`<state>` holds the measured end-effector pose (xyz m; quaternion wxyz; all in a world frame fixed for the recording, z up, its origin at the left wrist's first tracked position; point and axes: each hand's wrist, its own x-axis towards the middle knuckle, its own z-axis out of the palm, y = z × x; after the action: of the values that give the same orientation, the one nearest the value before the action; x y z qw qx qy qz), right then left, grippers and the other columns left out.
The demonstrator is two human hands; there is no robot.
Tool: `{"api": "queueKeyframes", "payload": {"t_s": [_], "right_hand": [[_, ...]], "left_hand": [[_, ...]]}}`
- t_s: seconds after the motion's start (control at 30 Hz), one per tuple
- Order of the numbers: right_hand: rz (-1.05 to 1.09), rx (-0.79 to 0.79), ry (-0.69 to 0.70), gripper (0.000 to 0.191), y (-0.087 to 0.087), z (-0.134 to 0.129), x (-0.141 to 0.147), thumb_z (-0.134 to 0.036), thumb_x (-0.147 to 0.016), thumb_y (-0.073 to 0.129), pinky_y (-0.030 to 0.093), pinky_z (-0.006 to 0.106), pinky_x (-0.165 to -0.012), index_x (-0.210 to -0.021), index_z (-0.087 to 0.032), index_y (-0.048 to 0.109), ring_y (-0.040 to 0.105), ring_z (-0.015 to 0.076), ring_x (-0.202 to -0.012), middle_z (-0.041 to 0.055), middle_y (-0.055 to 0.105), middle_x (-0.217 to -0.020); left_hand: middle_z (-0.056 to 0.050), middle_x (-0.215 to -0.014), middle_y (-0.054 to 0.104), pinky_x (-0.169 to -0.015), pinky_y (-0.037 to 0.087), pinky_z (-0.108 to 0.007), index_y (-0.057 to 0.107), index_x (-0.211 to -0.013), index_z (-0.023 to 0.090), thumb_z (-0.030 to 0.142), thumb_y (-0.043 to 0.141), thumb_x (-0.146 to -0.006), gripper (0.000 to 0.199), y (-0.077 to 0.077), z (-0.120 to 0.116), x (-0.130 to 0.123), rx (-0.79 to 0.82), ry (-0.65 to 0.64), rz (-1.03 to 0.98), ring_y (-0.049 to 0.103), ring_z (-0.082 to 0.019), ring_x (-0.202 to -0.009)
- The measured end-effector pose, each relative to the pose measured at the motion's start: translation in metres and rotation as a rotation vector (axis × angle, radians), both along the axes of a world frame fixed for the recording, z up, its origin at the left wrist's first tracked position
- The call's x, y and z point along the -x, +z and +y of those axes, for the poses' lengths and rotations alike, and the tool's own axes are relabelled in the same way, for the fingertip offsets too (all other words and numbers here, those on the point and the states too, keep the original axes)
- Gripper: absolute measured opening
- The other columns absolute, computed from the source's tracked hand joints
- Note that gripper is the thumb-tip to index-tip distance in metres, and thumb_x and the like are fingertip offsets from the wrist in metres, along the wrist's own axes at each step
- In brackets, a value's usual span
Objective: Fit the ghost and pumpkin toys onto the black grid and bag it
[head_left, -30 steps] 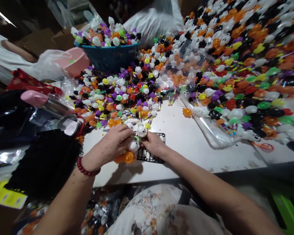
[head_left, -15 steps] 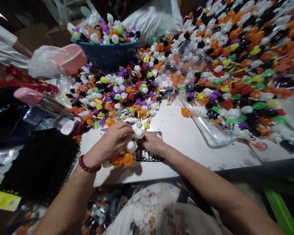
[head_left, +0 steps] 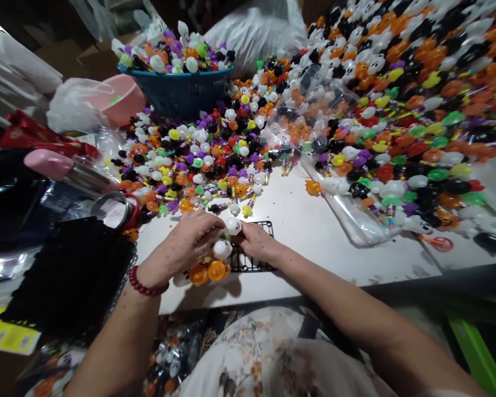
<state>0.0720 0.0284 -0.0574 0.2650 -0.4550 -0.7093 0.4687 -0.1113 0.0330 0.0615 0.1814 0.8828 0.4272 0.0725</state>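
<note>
My left hand [head_left: 192,237], a dark red bead bracelet at its wrist, curls round a cluster of small plastic pieces. White ghost heads [head_left: 222,249] and orange pumpkins [head_left: 217,271] stick out from under its fingers. My right hand [head_left: 256,242] lies over a black plastic grid [head_left: 254,263], which is flat on the white table [head_left: 289,220]. Its fingers are bent together and meet the left fingertips beside the upper white ghost head [head_left: 233,225]. What the right fingertips pinch is hidden. Whether the cluster sits in the grid I cannot tell.
Loose colourful plastic pieces [head_left: 198,149] are heaped beyond my hands and to the right. Behind stands a full blue basket [head_left: 173,91], near a pink basin [head_left: 122,99]. Stacked black grids [head_left: 66,281] and a steel cup [head_left: 111,210] lie left. Clear plastic bags [head_left: 364,231] lie right.
Both hands stay almost in place over the grid, with the cluster still at the left hand. At the far left, the white cloth-like shape has shifted.
</note>
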Motion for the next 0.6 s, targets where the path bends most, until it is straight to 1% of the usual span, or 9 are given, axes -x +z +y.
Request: {"api": "queueKeyframes", "payload": {"t_s": [0.17, 0.23, 0.3, 0.37, 0.43, 0.5, 0.6], "right_hand": [[-0.101, -0.05, 0.033, 0.012, -0.002, 0.0, 0.001, -0.018, -0.091, 0.053, 0.042, 0.027, -0.076, -0.102, -0.018, 0.058, 0.061, 0.0206, -0.088, 0.0088, 0.069, -0.098], [-0.14, -0.074, 0.058, 0.013, -0.003, 0.0, 0.001, -0.014, -0.09, 0.052, 0.042, 0.027, -0.076, -0.101, -0.018, 0.058, 0.062, 0.0208, -0.088, 0.0088, 0.069, -0.096], [-0.152, -0.081, 0.074, 0.015, -0.002, 0.001, 0.001, -0.013, -0.088, 0.053, 0.042, 0.027, -0.076, -0.101, -0.018, 0.059, 0.062, 0.0212, -0.088, 0.0089, 0.07, -0.097], [-0.125, -0.067, 0.084, 0.014, 0.0, 0.003, 0.001, -0.013, -0.088, 0.055, 0.043, 0.028, -0.076, -0.1, -0.017, 0.061, 0.063, 0.0214, -0.088, 0.0088, 0.07, -0.097], [-0.075, -0.062, 0.099, 0.012, 0.0, 0.004, 0.001, -0.014, -0.087, 0.055, 0.044, 0.029, -0.078, -0.096, -0.017, 0.062, 0.064, 0.0216, -0.089, 0.0083, 0.071, -0.098], [-0.022, -0.097, 0.123, 0.014, -0.001, 0.006, 0.001, -0.012, -0.086, 0.055, 0.045, 0.03, -0.081, -0.096, -0.017, 0.064, 0.064, 0.0221, -0.092, 0.0082, 0.071, -0.1], [-0.002, -0.186, 0.144, 0.022, -0.006, 0.007, 0.003, -0.008, -0.083, 0.054, 0.046, 0.031, -0.085, -0.101, -0.016, 0.065, 0.063, 0.0225, -0.097, 0.0093, 0.069, -0.105]], "left_hand": [[-0.006, -0.092, 0.067, -0.081, 0.043, -0.035, 0.062, -0.095, 0.018, 0.035, 0.043, -0.097, 0.026, -0.001, -0.003, 0.004, 0.013, 0.025, 0.025, 0.058, -0.019, -0.086], [-0.007, -0.097, 0.066, -0.084, 0.044, -0.036, 0.061, -0.101, 0.018, 0.037, 0.044, -0.097, 0.025, -0.002, -0.006, 0.004, 0.0, 0.059, 0.016, 0.058, -0.02, -0.09], [-0.009, -0.11, 0.064, -0.091, 0.044, -0.037, 0.057, -0.113, 0.018, 0.036, 0.043, -0.098, 0.028, -0.003, -0.01, 0.004, -0.033, 0.079, -0.032, 0.058, -0.021, -0.102], [-0.012, -0.13, 0.057, -0.102, 0.04, -0.04, 0.051, -0.128, 0.019, 0.033, 0.039, -0.1, 0.034, -0.003, -0.014, 0.003, -0.057, 0.045, -0.077, 0.052, -0.022, -0.121], [-0.012, -0.146, 0.046, -0.112, 0.033, -0.043, 0.043, -0.14, 0.022, 0.03, 0.033, -0.102, 0.04, -0.002, -0.019, 0.001, -0.052, -0.02, -0.073, 0.041, -0.022, -0.135], [-0.01, -0.152, 0.042, -0.113, 0.03, -0.045, 0.039, -0.145, 0.024, 0.03, 0.032, -0.102, 0.044, -0.002, -0.024, -0.001, -0.034, -0.061, -0.023, 0.037, -0.023, -0.139], [-0.01, -0.147, 0.049, -0.108, 0.033, -0.046, 0.043, -0.142, 0.023, 0.032, 0.033, -0.102, 0.043, -0.003, -0.03, -0.006, -0.026, -0.066, 0.052, 0.041, -0.025, -0.136]]}}
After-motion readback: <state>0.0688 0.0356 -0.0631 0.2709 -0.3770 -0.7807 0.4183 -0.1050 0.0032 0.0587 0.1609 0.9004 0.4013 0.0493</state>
